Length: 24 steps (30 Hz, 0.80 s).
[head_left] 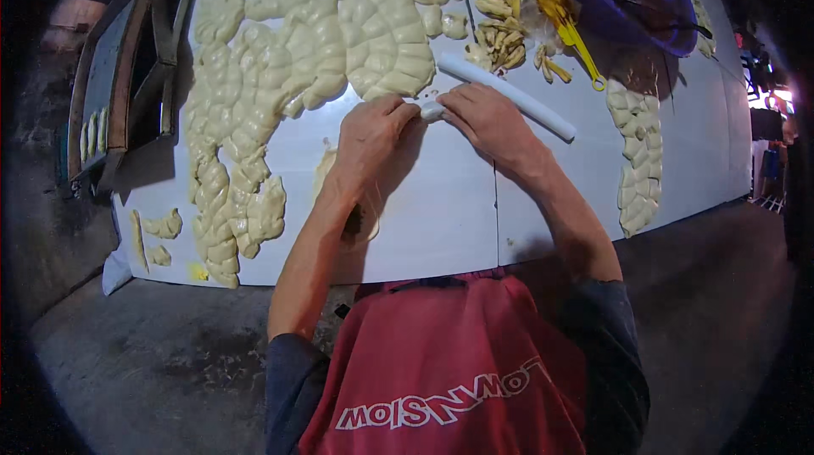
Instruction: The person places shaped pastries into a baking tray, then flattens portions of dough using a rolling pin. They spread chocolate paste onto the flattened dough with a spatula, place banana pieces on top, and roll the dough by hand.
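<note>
Both hands meet over the white table point(441, 209), pinching one small piece of pale dough point(431, 111) between their fingertips. My left hand point(373, 128) is closed on the dough's left end. On its right end, the fingers of my right hand point(483, 116) are bent and closed too. Just beyond the right hand lies a white rolling pin point(517, 103), slanting away to the left. Past the left hand spreads a large sheet of plump dough pieces point(314, 44), packed side by side. A thin dough scrap point(326, 168) rests beside my left forearm, which partly hides it.
Pale yellow cut strips point(500, 27) are heaped at the back, with a yellow-handled tool point(572, 39) beside them. A purple basin point(678, 35) stands at the back right. More dough pieces point(638, 158) line the right side. Wood-framed trays point(114, 73) lean at the left edge.
</note>
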{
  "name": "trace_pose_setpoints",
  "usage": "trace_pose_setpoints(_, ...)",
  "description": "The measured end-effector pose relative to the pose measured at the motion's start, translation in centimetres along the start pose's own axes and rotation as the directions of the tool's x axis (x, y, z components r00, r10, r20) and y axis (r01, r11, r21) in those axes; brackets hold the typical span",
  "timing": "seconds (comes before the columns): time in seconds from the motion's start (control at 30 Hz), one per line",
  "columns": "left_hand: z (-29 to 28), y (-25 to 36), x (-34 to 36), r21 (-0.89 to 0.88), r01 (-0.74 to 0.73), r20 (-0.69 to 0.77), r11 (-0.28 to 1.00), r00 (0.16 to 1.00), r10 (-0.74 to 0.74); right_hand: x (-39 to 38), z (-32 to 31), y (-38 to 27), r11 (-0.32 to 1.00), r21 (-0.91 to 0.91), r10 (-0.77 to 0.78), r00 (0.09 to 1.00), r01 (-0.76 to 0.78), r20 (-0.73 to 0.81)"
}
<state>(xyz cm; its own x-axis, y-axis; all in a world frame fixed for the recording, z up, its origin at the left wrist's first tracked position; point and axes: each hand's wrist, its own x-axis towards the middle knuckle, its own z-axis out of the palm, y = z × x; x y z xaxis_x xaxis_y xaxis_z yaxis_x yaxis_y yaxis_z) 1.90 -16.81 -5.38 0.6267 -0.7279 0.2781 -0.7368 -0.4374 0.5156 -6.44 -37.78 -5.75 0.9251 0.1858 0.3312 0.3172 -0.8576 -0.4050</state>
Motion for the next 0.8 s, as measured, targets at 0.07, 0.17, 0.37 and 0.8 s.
trace_pose_setpoints(0.07, -0.3, -1.4, -0.4, -0.038, -0.039, 0.0, 0.999, 0.999, 0.039, 0.4, -1.2, 0.0, 0.973, 0.217, 0.061, 0.993, -0.082, 0.102)
trace_pose_setpoints(0.17, -2.3, 0.7, -1.4, -0.072, -0.003, 0.084, 0.997, 0.996, 0.009, -1.1, -4.9, -2.4, 0.934, 0.291, 0.167, 0.972, -0.209, 0.162)
trace_pose_setpoints(0.37, -1.4, 3.9, -5.6, -0.03, -0.058, 0.129, 0.998, 0.99, 0.061, -6.6, -3.0, -3.5, 0.987, 0.093, 0.099, 0.957, -0.129, 0.272)
trace_pose_setpoints(0.8, -5.4, 4.1, -10.2, 0.074, 0.064, 0.07, 0.995, 0.995, -0.069, -7.0, -7.2, 10.0, 0.755, -0.184, 0.581, 0.772, -0.63, -0.258)
